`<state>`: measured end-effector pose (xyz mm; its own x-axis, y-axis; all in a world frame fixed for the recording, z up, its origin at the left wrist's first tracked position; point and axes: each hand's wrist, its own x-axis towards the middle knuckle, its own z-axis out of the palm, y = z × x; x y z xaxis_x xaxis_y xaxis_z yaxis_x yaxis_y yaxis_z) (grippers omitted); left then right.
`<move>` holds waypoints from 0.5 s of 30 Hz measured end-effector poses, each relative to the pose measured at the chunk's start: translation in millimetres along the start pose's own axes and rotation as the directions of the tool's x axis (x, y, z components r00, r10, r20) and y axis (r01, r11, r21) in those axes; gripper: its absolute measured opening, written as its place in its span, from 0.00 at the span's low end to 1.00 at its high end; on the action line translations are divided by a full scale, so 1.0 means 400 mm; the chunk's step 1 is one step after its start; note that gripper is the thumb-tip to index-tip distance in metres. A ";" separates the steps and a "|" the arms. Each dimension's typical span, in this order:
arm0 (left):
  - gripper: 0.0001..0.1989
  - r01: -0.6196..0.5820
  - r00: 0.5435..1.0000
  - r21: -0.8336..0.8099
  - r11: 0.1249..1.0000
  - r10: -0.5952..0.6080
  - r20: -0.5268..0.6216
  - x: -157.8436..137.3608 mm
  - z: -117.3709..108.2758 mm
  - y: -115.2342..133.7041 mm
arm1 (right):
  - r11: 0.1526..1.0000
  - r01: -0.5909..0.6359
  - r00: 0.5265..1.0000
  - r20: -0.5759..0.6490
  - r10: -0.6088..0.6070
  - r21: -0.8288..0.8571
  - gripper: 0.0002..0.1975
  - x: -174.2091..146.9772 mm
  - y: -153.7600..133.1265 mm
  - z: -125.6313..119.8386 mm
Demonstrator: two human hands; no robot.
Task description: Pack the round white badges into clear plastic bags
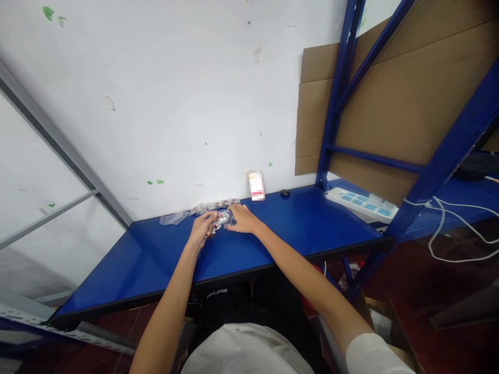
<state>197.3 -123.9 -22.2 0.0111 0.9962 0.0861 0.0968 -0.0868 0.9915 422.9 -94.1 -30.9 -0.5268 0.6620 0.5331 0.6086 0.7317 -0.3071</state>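
Both my hands meet above the blue table (249, 254), toward its back edge. My left hand (202, 227) is closed on a small flat white piece with red and dark markings (215, 226); its kind is too small to make out. Curled fingers of my right hand (242, 218) grip a clear plastic bag (230, 220), which reaches over to the left fingertips. A pale round shape shows in or behind the plastic. Just beyond the hands, a row of small clear-wrapped pieces with red marks (213, 206) lies along the wall.
Empty-looking clear plastic (174, 218) lies at the row's left end. A blurred card (256, 186) leans on the wall, with a small black object (285, 193) to its right. A white power strip (360, 203) and blue rack post (335, 104) stand right.
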 end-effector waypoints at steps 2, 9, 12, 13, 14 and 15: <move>0.29 0.006 1.000 0.007 1.000 -0.006 0.029 -0.001 0.000 0.000 | 1.000 0.002 1.000 0.005 -0.002 0.002 0.32 0.001 0.002 0.001; 0.28 0.020 0.999 0.038 0.999 -0.021 0.031 0.000 0.004 -0.004 | 1.000 0.006 1.000 0.000 -0.006 -0.008 0.30 0.003 -0.002 0.001; 0.28 0.018 0.999 0.034 0.999 -0.019 0.026 0.003 0.003 -0.005 | 1.000 0.021 0.999 -0.028 -0.021 -0.008 0.30 0.003 -0.006 0.001; 0.28 0.015 0.999 0.032 0.999 -0.016 0.030 0.003 0.002 -0.005 | 1.000 0.022 0.999 -0.034 -0.022 -0.006 0.30 0.003 -0.007 0.000; 0.27 0.012 0.999 0.031 0.999 -0.013 0.038 0.003 0.002 -0.004 | 1.000 0.021 0.999 -0.037 -0.021 -0.005 0.30 0.003 -0.007 0.000; 0.27 0.010 0.999 0.031 0.999 -0.012 0.052 0.002 0.002 -0.002 | 1.000 0.018 0.999 -0.037 -0.018 -0.005 0.30 0.003 -0.007 0.000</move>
<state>198.0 -123.0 -23.2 0.0612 0.9957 0.0693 0.1275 -0.0766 0.9889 420.4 -95.5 -29.4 -0.5157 0.6421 0.5673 0.6018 0.7427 -0.2936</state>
